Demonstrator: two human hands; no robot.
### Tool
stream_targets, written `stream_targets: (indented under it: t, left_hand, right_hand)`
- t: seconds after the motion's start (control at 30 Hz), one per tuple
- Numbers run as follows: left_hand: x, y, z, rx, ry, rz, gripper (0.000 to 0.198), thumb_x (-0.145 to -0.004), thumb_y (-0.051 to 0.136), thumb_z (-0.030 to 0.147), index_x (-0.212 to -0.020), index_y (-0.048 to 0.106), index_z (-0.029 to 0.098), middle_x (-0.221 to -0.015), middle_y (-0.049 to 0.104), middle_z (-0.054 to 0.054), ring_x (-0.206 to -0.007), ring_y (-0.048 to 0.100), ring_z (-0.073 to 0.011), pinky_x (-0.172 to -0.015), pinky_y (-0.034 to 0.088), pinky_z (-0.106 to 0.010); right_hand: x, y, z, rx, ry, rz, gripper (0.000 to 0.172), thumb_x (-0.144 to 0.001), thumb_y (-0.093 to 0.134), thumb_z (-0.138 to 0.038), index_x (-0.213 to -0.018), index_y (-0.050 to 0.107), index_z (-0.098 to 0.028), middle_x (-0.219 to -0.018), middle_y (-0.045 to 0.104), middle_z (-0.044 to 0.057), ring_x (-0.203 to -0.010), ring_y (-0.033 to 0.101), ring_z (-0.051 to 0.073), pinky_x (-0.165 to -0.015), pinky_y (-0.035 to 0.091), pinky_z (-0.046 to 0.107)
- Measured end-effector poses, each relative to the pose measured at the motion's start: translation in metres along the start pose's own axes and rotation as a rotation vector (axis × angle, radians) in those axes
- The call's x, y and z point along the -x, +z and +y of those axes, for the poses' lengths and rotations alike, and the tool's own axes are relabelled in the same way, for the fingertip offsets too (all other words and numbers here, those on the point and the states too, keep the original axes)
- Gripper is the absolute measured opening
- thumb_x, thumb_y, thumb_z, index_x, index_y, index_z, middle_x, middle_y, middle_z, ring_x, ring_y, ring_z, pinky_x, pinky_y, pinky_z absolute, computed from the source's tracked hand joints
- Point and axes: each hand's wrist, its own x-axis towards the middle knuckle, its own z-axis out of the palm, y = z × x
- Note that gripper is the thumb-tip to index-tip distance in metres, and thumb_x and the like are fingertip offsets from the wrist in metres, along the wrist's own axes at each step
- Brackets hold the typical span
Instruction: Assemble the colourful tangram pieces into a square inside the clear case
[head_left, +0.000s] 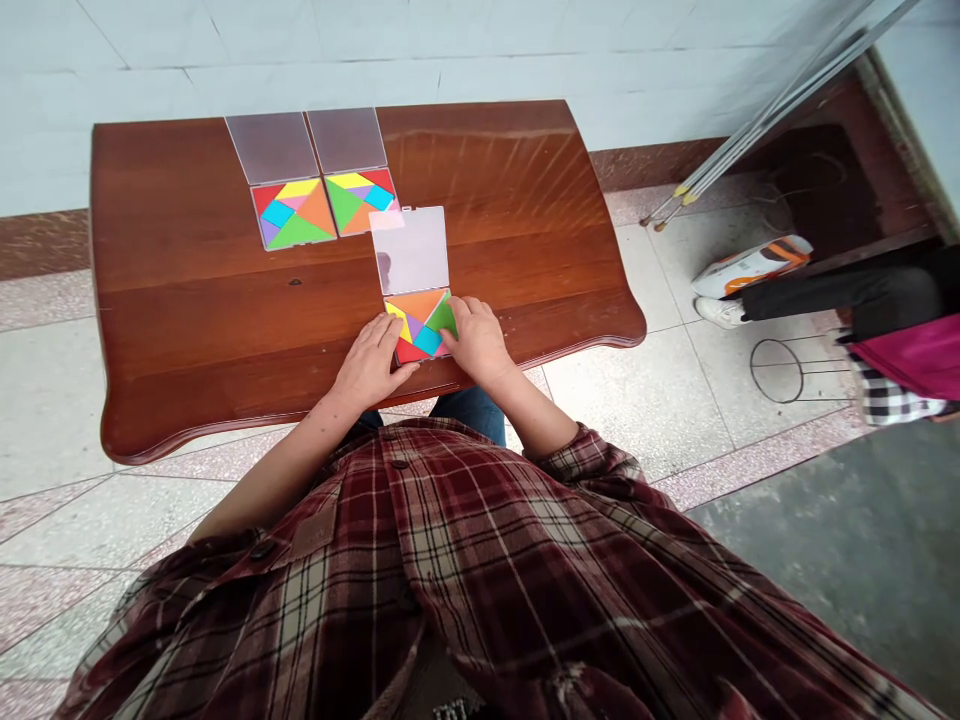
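Neat little setup here: a bare left hand (369, 362) and right hand (478, 340) are both on a shallow, square clear-plastic case (417, 291) at the near edge of a glossy reddish-brown wooden counter (187, 300). Its hinged frosted-plastic lid (409, 250) lies open flat on the far side. The left hand's fingers (394, 335) are relaxed and spread, just touching the case's near corner, not clenched on anything. The right hand's fingers (459, 312) sit on a bright green plastic triangle (444, 320) in the case, but I can't tell if they're gripping it or just pressing down. Farther up are two matching open cases (294, 213) (361, 200), and both look completely filled with coloured tangram pieces. The near one shows orange, yellow, purple, blue and red pieces too, but the hands cover enough that I can't say if it's full.
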Motion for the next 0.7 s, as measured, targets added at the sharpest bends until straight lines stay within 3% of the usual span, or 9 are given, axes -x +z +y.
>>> stream_targets:
  t: [0.23, 0.37, 0.7]
  left_hand:
    - [0.001, 0.001, 0.000, 0.002, 0.003, 0.015, 0.070, -0.091, 0.063, 0.042, -0.148, 0.041, 0.008, -0.154, 0.045, -0.022, -0.147, 0.040, -0.0350, -0.124, 0.034, -0.053]
    - [0.001, 0.002, 0.000, 0.008, 0.013, 0.016, 0.070, -0.090, 0.063, 0.040, -0.147, 0.042, 0.006, -0.154, 0.046, -0.023, -0.147, 0.040, -0.0349, -0.124, 0.033, -0.053]
    - [-0.001, 0.002, 0.000, 0.012, 0.010, 0.005, 0.069, -0.088, 0.065, 0.036, -0.147, 0.041, 0.007, -0.154, 0.046, -0.022, -0.146, 0.041, -0.0357, -0.124, 0.032, -0.054]
  right_hand:
    - [0.011, 0.002, -0.021, -0.089, -0.041, -0.128, 0.050, -0.092, 0.051, -0.017, -0.142, 0.051, -0.010, -0.132, 0.064, 0.017, -0.116, 0.064, 0.026, -0.098, 0.051, 0.038]
    - [0.019, 0.001, -0.030, -0.018, 0.041, -0.136, 0.051, -0.095, 0.049, -0.019, -0.145, 0.047, -0.009, -0.139, 0.060, 0.020, -0.113, 0.066, 0.027, -0.096, 0.052, 0.038]
    - [0.024, 0.006, -0.036, -0.089, 0.061, -0.129, 0.055, -0.093, 0.052, -0.019, -0.146, 0.043, -0.006, -0.139, 0.061, 0.021, -0.117, 0.066, 0.028, -0.098, 0.054, 0.039]
